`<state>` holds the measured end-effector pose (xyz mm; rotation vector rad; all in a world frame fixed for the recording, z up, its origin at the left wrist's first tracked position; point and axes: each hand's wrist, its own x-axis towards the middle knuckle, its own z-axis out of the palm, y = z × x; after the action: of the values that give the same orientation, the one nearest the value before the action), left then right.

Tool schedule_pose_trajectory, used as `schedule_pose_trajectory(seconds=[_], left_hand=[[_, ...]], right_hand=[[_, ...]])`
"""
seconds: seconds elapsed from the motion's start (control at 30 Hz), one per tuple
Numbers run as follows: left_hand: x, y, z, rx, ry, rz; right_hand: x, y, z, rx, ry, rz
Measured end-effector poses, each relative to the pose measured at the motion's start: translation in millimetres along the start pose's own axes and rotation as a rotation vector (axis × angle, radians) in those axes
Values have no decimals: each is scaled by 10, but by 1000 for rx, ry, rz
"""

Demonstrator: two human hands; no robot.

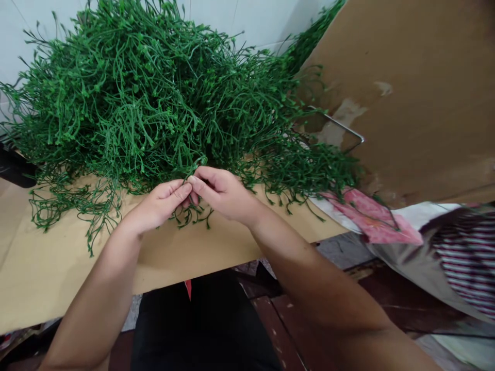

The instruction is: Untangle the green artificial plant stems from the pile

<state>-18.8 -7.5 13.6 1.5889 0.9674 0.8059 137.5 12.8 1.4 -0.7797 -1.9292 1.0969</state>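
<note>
My left hand (166,202) and my right hand (220,193) meet fingertip to fingertip just above the table's front part. Both pinch a thin green artificial plant stem (196,164), whose strands show above and below my fingers. Most of the piece is hidden by the hands or blends with the greenery behind. Right behind my hands rises a large heap of green artificial plant stems (143,93), thin and curly with small lighter tips. Some loose stems (96,211) spread over the tabletop to the left of my left hand.
The heap lies on a tan board-topped table (201,252) against a pale tiled wall (263,20). At the right stands a large brown cardboard sheet (425,103) with a bent metal rod (342,126) by it. Pink cloth (379,216) and striped fabric (467,263) lie lower right.
</note>
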Motion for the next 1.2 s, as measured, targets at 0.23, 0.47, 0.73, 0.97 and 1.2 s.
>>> schedule_pose_trajectory(seconds=[0.23, 0.47, 0.73, 0.97, 1.2], left_hand=[[-62, 7, 69, -315, 25, 304], [16, -8, 75, -495, 276, 19], [66, -62, 60, -583, 254, -86], [92, -91, 97, -520, 282, -43], [71, -105, 77, -485, 315, -68]], right_hand=[[27, -72, -78, 624, 152, 118], [80, 307, -749, -4, 831, 170], [-224, 373, -1142, -562, 918, 116], [-59, 54, -28, -395, 213, -103], [-33, 88, -25, -137, 172, -53]])
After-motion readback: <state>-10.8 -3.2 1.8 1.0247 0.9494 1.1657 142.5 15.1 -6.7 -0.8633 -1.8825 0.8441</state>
